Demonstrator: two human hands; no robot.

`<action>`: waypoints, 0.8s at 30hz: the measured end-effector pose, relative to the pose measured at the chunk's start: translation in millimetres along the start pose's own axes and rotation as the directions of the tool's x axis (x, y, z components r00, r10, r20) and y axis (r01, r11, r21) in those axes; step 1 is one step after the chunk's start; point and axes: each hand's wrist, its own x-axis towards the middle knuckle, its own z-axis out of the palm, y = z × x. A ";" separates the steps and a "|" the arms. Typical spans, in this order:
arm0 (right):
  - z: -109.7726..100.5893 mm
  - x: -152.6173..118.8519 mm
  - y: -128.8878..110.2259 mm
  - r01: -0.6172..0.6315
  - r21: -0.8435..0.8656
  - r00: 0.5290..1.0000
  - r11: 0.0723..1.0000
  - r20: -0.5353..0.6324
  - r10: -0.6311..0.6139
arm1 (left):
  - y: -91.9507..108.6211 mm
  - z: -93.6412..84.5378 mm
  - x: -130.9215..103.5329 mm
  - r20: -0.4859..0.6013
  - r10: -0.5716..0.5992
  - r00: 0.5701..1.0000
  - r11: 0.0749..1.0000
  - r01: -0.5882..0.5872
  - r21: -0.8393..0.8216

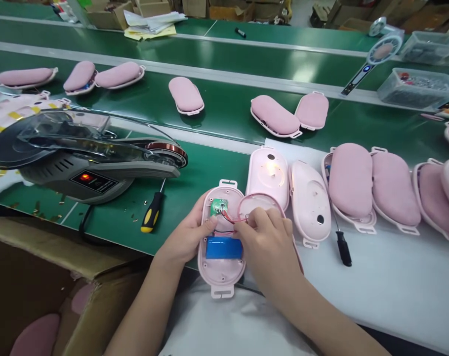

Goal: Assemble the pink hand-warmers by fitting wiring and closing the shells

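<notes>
My left hand [189,232] grips the left edge of an opened pink plastic casing [222,277], its thumb lying over the rim. Inside sit a green circuit board [220,206] and a blue battery pack [223,247]. Red and black wires [229,217] run from the board toward the other half of the casing [259,200]. Over that half my right hand [265,237] is closed, thumb and fingertips pinched at the wires; the exact spot of the pinch is partly hidden by the fingers.
A grey tape dispenser [94,173] stands left, beside a yellow-black screwdriver [152,212]. A black screwdriver [343,247] lies right, near closed pink casings [309,202]. More padded pink casings [187,94] rest on the green conveyor. A cardboard box [109,262] sits lower left; a handheld fan [376,59] lies far right.
</notes>
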 end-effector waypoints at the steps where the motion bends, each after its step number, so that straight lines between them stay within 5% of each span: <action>1: 2.2 0.3 -0.2 -0.002 0.006 1.000 1.000 -0.016 0.002 | -0.3 -0.3 -0.5 0.022 -0.002 1.000 1.000 0.002 0.003; 6: 10.1 1.4 -1.9 0.050 0.070 0.997 0.996 -0.058 -0.046 | -2.8 5.7 -0.6 -0.066 0.020 0.998 0.986 -0.009 0.165; 10: -10.3 -1.0 4.1 0.053 0.160 0.995 0.986 -0.092 -0.038 | -5.5 12.1 1.5 -0.186 0.117 0.976 0.930 -0.042 0.365; 13: -34.3 -16.1 25.1 -0.135 0.214 0.958 0.967 -0.222 0.183 | -7.0 11.8 3.2 -0.238 0.182 0.954 0.871 -0.044 0.489; 16: -41.4 -47.4 59.2 -0.432 -0.017 0.872 0.902 -0.265 0.412 | -7.1 10.9 5.8 -0.262 0.189 0.946 0.841 -0.018 0.541; 19: -27.6 -81.3 90.6 -0.590 -0.151 0.806 0.793 -0.168 0.568 | -5.7 13.1 7.5 -0.291 0.183 0.939 0.843 0.002 0.538; 22: -16.2 -97.3 98.5 -0.668 -0.020 0.744 0.744 0.006 0.668 | -4.6 16.3 7.8 -0.307 0.196 0.931 0.828 0.010 0.560; 24: -21.6 -96.3 89.1 -0.704 0.097 0.707 0.703 0.009 0.707 | -4.1 18.0 7.4 -0.313 0.202 0.928 0.828 0.009 0.561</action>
